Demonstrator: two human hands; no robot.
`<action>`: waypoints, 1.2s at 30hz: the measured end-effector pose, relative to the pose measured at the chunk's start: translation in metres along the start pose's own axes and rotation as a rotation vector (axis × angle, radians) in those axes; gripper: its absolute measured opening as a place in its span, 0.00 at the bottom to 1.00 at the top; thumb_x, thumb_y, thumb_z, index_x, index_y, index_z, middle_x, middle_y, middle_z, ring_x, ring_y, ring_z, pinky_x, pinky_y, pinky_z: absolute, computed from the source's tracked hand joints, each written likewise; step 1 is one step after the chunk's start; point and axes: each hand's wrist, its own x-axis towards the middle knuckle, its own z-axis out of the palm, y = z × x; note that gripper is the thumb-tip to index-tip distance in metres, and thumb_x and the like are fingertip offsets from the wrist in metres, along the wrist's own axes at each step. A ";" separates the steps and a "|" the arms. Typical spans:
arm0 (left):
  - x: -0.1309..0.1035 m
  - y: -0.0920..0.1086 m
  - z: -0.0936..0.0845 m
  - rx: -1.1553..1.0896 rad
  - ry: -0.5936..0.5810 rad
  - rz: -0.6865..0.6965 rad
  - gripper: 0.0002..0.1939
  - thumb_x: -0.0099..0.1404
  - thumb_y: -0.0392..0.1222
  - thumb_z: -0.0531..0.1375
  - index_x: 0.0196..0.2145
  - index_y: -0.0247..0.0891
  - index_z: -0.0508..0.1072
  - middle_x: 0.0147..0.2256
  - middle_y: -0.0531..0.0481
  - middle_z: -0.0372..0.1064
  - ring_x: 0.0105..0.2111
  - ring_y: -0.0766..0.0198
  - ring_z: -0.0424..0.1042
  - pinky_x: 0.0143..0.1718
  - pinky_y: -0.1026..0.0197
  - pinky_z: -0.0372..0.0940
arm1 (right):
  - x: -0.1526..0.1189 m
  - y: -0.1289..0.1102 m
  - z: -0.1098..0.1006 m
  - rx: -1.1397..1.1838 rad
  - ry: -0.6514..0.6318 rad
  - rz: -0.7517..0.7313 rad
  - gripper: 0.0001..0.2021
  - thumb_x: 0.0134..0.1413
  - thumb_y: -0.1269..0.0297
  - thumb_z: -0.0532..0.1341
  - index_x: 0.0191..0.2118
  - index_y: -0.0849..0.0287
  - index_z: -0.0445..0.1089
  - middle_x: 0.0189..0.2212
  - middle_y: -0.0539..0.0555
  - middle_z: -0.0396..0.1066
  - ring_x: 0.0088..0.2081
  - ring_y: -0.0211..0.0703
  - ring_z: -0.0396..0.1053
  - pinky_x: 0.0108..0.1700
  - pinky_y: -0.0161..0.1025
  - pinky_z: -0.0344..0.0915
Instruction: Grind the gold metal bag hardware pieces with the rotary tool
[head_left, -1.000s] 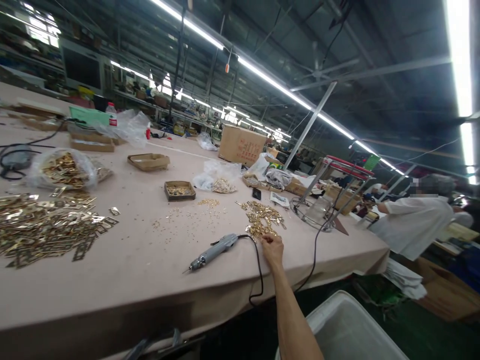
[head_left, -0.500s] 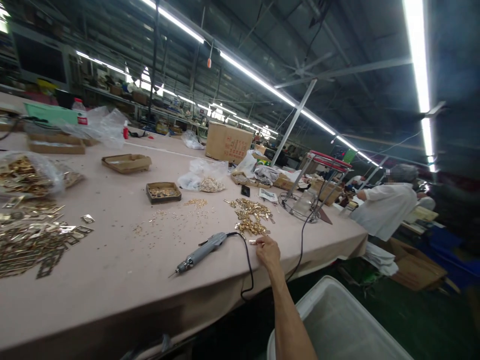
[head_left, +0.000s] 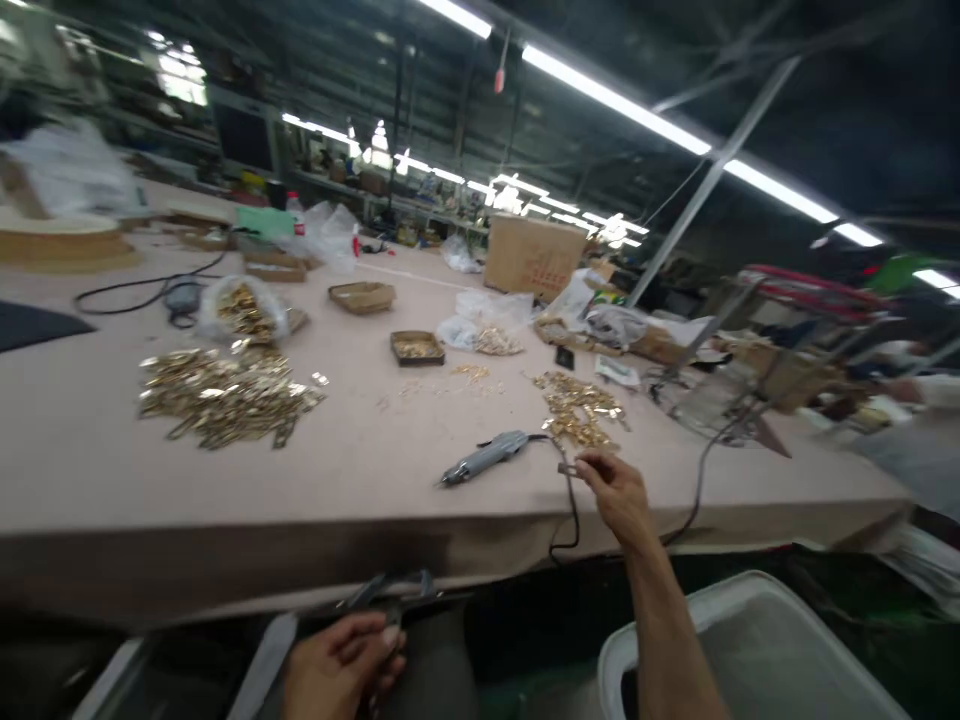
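My right hand (head_left: 616, 492) pinches a small metal plate (head_left: 566, 468) by one end, just above the table near its front edge. To its left lies a grey electric screwdriver (head_left: 486, 458), its black cord running beside the plate. A pile of gold-coloured metal pieces (head_left: 577, 405) sits just beyond my fingers. Low in front of the table's edge, my left hand (head_left: 341, 665) is closed, thumb against fingers. Something small and dark shows at its fingertips, too blurred to name. A larger heap of flat gold-coloured plates (head_left: 225, 395) spreads at the left.
A small open box of tiny parts (head_left: 417, 348) and an empty-looking cardboard tray (head_left: 361, 297) stand farther back. A large carton (head_left: 534, 255) is behind them. A wire stand with a red top (head_left: 814, 292) rises at right. Below, a white bin (head_left: 780, 640) stands by my right arm.
The view has swung left and is blurred. My left hand has come into view at the bottom. My right hand still pinches the plate, now lifted slightly from the table.
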 end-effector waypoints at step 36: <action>-0.001 -0.010 -0.021 -0.013 -0.192 0.067 0.14 0.57 0.41 0.68 0.39 0.28 0.81 0.31 0.39 0.81 0.29 0.55 0.81 0.36 0.55 0.76 | -0.183 -0.073 0.175 0.558 -0.600 0.309 0.10 0.56 0.57 0.68 0.39 0.58 0.78 0.31 0.52 0.70 0.25 0.40 0.72 0.27 0.36 0.71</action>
